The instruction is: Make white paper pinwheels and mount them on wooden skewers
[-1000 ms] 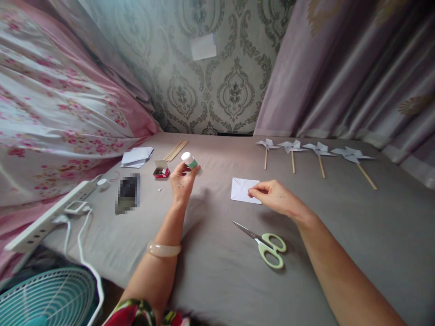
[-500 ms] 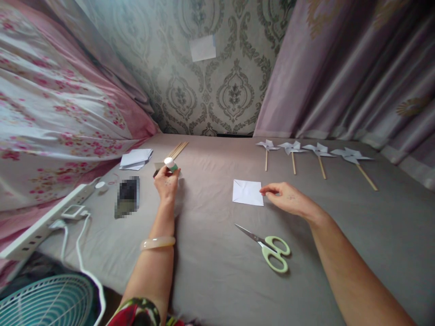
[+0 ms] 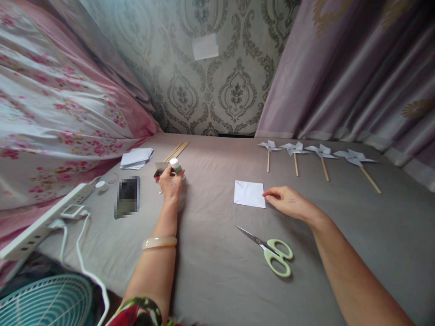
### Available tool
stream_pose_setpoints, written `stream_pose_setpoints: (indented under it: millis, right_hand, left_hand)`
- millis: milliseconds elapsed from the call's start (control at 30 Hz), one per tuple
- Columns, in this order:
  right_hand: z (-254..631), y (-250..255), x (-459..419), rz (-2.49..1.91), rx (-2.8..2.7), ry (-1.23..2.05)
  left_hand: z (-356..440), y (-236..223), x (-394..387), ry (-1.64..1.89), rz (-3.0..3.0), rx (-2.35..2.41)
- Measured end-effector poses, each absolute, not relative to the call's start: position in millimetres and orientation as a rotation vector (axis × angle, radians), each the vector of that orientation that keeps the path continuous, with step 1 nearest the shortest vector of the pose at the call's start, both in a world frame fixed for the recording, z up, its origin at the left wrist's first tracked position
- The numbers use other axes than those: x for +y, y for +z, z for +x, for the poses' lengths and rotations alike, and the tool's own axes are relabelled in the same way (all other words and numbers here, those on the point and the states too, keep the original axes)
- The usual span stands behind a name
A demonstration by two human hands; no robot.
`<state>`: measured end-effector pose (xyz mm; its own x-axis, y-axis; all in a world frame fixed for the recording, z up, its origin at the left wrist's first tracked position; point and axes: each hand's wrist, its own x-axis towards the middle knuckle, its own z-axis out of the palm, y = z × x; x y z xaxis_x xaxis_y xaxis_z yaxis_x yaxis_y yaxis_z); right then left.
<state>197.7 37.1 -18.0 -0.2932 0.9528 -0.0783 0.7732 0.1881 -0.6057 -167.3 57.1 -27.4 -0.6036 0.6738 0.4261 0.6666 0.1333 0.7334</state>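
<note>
My left hand (image 3: 171, 185) is closed around a small bottle (image 3: 176, 166) with a white cap and a green label. A small open box (image 3: 158, 174) with dark contents stands just left of that hand, partly hidden by it. My right hand (image 3: 288, 201) has its fingertips pinched together at the right edge of a square piece of white paper (image 3: 249, 194), which lies flat and shows diagonal creases. Scissors (image 3: 267, 248) with pale green handles lie nearer to me, blades slightly apart, pointing up and left.
Several paper pinwheels (image 3: 322, 151) on sticks lie in a row at the back right. Loose wooden sticks (image 3: 177, 151) and a paper stack (image 3: 136, 158) lie at the back left. A blurred phone (image 3: 128, 197), a power strip (image 3: 44, 222) with cables and a fan (image 3: 47, 301) are left.
My left hand has moved slightly right with the bottle, uncovering more of the small box. The right hand stays at the paper's edge. The whole view has shifted a little.
</note>
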Motion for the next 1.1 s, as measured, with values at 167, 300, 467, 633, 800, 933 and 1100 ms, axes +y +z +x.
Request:
stream_pose_setpoints:
  millis: [167, 300, 467, 633, 800, 933, 1100]
  right_hand:
    - [196, -17, 36, -1.656, -2.129, 0.78]
    - [195, -19, 36, -1.655, -2.131, 0.797]
    - [193, -19, 36, -1.659, -2.186, 0.777]
    - [186, -10, 32, -1.71, -2.208, 0.718]
    - [175, -6, 24, -1.853, -2.23, 0.572]
    - [172, -5, 21, -1.842, -2.288, 0.517]
    - [177, -2, 22, -1.737, -2.406, 0.52]
  left_hand:
    - [-169, -29, 58, 1.53, 1.38, 2.332]
    - [-170, -33, 61, 1.521, 1.37, 2.314]
    - [-173, -37, 64, 1.495, 1.369, 2.335]
    - [-172, -36, 65, 1.414, 1.366, 2.383]
    - [-169, -38, 64, 1.341, 1.281, 2.454]
    - [-167, -40, 60, 1.265, 1.211, 2.539]
    - [-157, -38, 52, 1.138, 1.29, 2.598]
